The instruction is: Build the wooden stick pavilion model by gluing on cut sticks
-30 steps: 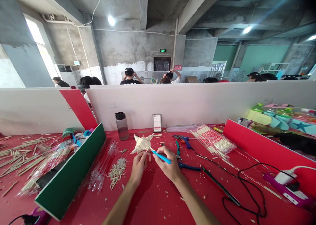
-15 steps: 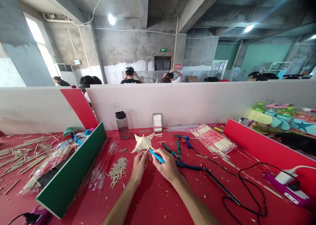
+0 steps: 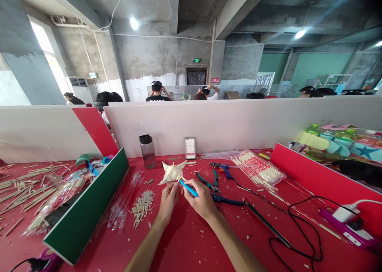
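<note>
A pale star-shaped piece built of thin wooden sticks (image 3: 173,173) is held just above the red table. Its lower edge is pinched between the fingers of my left hand (image 3: 168,199). My right hand (image 3: 202,198) is closed round a slim blue pen-shaped tool (image 3: 189,188), whose tip meets the lower right of the star. Whether the tip is a blade or a point is too small to tell. Left of my hands lies a heap of short cut stick pieces (image 3: 141,212). Green-handled pliers (image 3: 208,181) and a blue-handled cutting tool (image 3: 228,200) lie right of my right hand.
A dark-lidded bottle (image 3: 147,151) and a phone (image 3: 190,147) stand by the white partition (image 3: 232,124). A glue gun (image 3: 223,169), bagged sticks (image 3: 259,170) and a black cable (image 3: 294,224) lie rightward. Green (image 3: 89,208) and red (image 3: 322,174) boards edge the workspace. People are beyond the partition.
Almost nothing differs. The blue tool's tip is a touch further left and higher against the star; both hands keep their hold.
</note>
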Tool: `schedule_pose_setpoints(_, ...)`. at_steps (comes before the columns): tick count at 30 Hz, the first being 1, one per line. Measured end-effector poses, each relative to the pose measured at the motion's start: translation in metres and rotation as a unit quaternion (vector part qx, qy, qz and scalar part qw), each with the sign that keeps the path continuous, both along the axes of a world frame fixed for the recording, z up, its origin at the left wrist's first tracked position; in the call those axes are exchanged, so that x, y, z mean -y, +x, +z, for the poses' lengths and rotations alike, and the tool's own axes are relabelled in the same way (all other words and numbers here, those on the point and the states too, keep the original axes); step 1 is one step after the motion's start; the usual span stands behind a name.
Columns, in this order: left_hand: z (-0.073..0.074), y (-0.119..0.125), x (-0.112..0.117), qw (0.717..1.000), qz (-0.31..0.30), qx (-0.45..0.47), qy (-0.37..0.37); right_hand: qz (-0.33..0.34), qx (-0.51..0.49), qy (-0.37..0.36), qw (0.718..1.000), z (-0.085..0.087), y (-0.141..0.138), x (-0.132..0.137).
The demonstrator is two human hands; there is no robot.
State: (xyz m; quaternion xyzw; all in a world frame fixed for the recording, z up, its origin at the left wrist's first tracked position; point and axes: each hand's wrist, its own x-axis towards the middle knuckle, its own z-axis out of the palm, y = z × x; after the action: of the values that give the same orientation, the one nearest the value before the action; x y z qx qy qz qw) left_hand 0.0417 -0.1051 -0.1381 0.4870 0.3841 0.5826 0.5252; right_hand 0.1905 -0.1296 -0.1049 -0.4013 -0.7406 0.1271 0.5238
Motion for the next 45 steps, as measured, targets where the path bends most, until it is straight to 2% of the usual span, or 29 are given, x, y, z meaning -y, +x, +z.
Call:
schedule_pose_setpoints(33,0.005,0.001,0.002,1.0,0.006,-0.005,-0.005,-0.012,0.011,0.005,1.0,0.003,0.002,0.001)
schedule_pose_setpoints(36,0.004,0.0,0.002,1.0,0.009,-0.01,-0.004,-0.015,-0.015,0.0,1.0,0.005,0.009,0.005)
schedule_pose_setpoints(40,0.001,0.0,0.001,1.0,0.01,-0.012,0.0,-0.017,-0.104,-0.005,0.994,0.008,0.029,0.008)
schedule_pose_setpoints(45,0.001,0.0,0.001,1.0,0.018,-0.008,-0.005,-0.068,-0.167,-0.037,0.983,0.003,0.061,-0.004)
